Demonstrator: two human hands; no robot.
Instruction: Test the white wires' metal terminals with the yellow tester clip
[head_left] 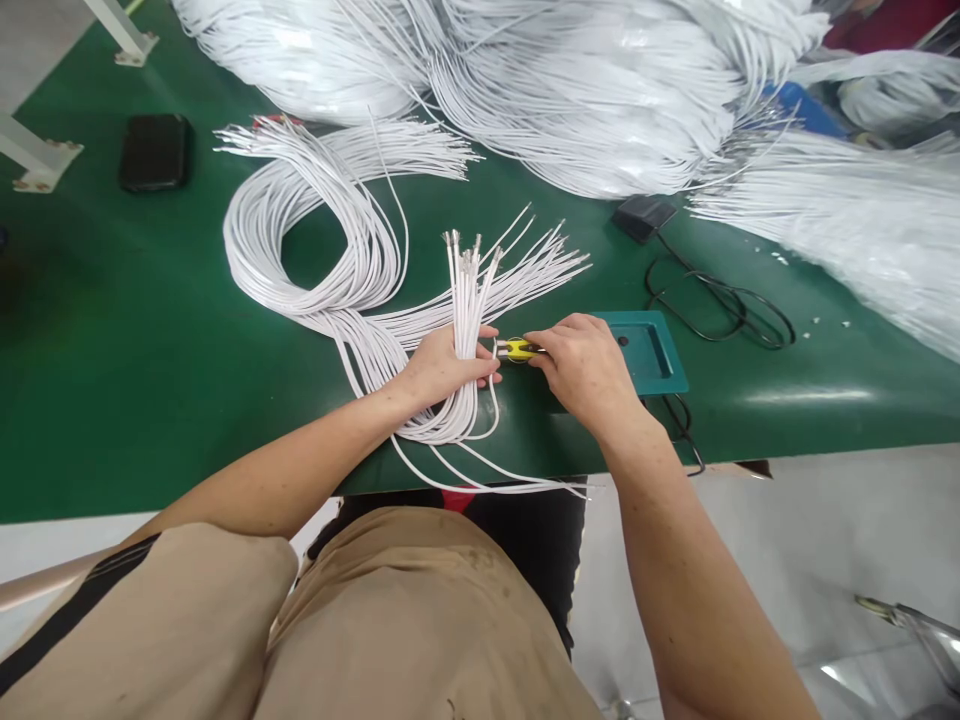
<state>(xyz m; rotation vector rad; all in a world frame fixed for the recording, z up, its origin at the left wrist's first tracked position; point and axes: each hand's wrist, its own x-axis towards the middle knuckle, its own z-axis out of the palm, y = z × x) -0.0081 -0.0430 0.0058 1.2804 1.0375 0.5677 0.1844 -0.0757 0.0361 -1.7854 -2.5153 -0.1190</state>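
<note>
My left hand [442, 368] is closed round a bundle of white wires [466, 300], whose metal-tipped ends stick up above the fingers. The lower part of the bundle curves down and back over the table edge. My right hand [589, 365] grips small yellow-handled snips [519, 349], pointing left. Their metal jaws are beside a single wire at my left fingertips; whether they touch it I cannot tell. Behind the left hand, a large coil of white wires [255, 250] lies on the table, with more loose ends fanning out to the right.
Large heaps of white wires [585, 100] cover the back of the green table [150, 400]. A teal tray [645, 325] is right of my right hand, near a black cable [739, 305] and a black block [643, 216]. A dark case [155, 152] sits at the left.
</note>
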